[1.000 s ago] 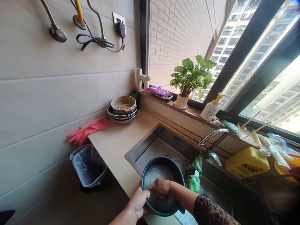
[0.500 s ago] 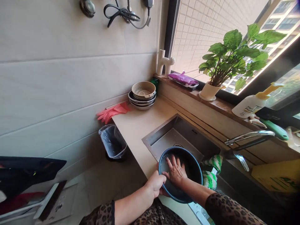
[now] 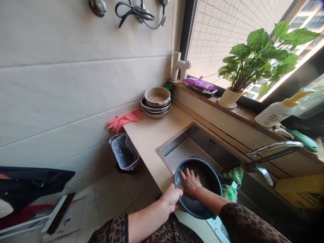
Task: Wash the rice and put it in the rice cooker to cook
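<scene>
Left hand grips bowl; right hand inside.

Left hand curled in a grip, right hand flat (fingers spread), forearms converging.

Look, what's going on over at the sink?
A person is standing at the kitchen sink with a blue bowl held over its near edge. The left hand grips the bowl's rim, and the right hand is down inside it with the fingers spread. What's in the bowl is hard to make out. A green striped cloth hangs right beside it, under the faucet.
</scene>
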Action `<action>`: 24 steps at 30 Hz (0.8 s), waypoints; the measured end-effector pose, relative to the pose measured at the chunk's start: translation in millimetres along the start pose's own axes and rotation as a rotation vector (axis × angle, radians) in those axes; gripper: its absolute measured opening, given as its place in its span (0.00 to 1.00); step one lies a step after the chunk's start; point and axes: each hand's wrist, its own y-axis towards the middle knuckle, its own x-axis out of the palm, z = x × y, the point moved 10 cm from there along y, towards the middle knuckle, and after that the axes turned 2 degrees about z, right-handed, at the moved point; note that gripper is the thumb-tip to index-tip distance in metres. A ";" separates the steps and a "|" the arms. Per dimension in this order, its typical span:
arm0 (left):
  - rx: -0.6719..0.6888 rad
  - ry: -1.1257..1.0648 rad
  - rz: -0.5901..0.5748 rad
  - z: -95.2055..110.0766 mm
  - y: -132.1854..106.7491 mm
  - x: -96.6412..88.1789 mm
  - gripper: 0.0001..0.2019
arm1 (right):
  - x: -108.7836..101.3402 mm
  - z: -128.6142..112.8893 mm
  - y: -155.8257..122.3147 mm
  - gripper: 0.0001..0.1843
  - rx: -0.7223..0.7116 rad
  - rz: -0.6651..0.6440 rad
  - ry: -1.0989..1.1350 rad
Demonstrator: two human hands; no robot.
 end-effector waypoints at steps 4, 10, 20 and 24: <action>-0.002 0.020 -0.034 -0.4 0.4 2.0 0.28 | -29.0 -1.1 -15.0 0.40 -0.053 0.074 -0.035; -0.046 0.022 -0.001 -5.3 -0.8 -0.9 0.20 | -92.1 12.5 -34.8 0.15 -0.065 0.302 -0.052; -0.035 0.046 -0.017 -5.0 -1.7 -2.3 0.15 | -72.9 13.5 -64.7 0.09 -0.136 0.202 0.005; -0.023 0.075 -0.025 -3.0 -2.3 -0.9 0.15 | -66.5 -3.9 -82.9 0.11 -0.171 0.078 0.120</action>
